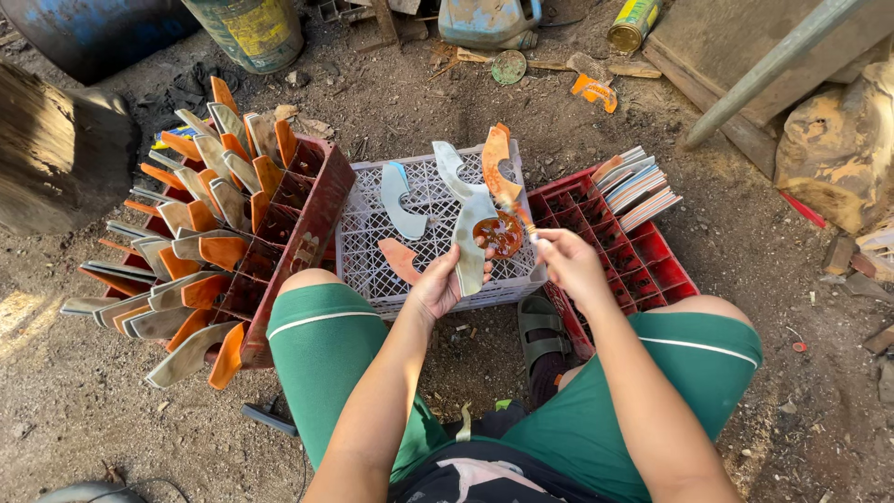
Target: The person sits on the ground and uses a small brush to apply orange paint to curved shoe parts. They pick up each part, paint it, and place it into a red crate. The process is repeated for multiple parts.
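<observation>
Seated person, knees apart, green shorts, viewed from above; dirt ground.

Containers:
- White plastic lattice crate (372, 251), centre, directly ahead of the knees. Holds one grey curved blade blank (400, 200) lying flat, and an orange-coated piece (400, 258) at its near edge, next to the left wrist.
- Dark red compartment crate (298, 219), left of the white one, tipped on its side. Its cells are packed with many curved blades (191, 237), grey metal with orange-coated ends, fanned outward to the left.
- Bright red compartment crate (643, 261), right of the white one. Near cells show bare; a stack of flat pieces (638, 186) with orange and pale edges leans at its far right corner.

Grip:
- Left hand (442, 284) is closed around the lower end of a long grey curved blade (466, 210), which rises upright over the white crate. A small round orange tin (501, 235) sits against the fingertips of the same hand, just right of the blade.
- Right hand (568, 261) pinches a thin brush (520, 219), fingers narrow around the handle; its tip lies at the tin. An orange-coated blade (496, 168) stands just behind the tin; which hand supports it cannot be told.

Packages, background top edge:
- Blue drum (93, 33) at far left.
- Greenish drum (247, 28) with a yellow label.
- Pale blue jerrycan (489, 20), lying.
- Yellow-and-green can (633, 23) on its side.
- Round lid (508, 67) on the dirt.

Grey sandal (545, 326) between the knees, beside the bright red crate.
</observation>
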